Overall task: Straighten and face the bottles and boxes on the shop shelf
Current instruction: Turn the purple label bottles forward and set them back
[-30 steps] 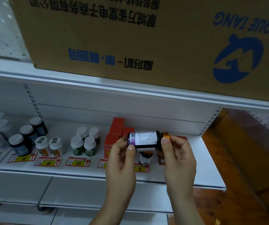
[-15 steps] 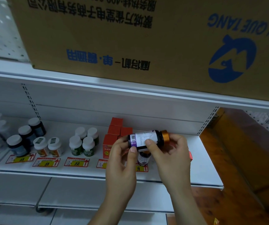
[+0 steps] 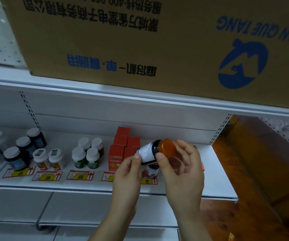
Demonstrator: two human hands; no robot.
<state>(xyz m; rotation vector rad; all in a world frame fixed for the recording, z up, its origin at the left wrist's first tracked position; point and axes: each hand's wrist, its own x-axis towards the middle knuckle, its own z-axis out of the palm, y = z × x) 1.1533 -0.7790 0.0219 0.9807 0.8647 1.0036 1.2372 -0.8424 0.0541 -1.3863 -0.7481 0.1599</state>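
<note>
At the left of the frame, capped bottles (image 3: 85, 156) and red boxes (image 3: 121, 146) stand on the white shelf (image 3: 215, 173). At centre, the left hand (image 3: 128, 173) pinches the label end of a tilted dark bottle (image 3: 151, 151); the right hand (image 3: 182, 169) curls around its orange cap, above the shelf.

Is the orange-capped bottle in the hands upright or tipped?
Tipped. The bottle lies nearly sideways off the shelf, its orange cap toward the camera, pinched by left hand and right hand.
</note>
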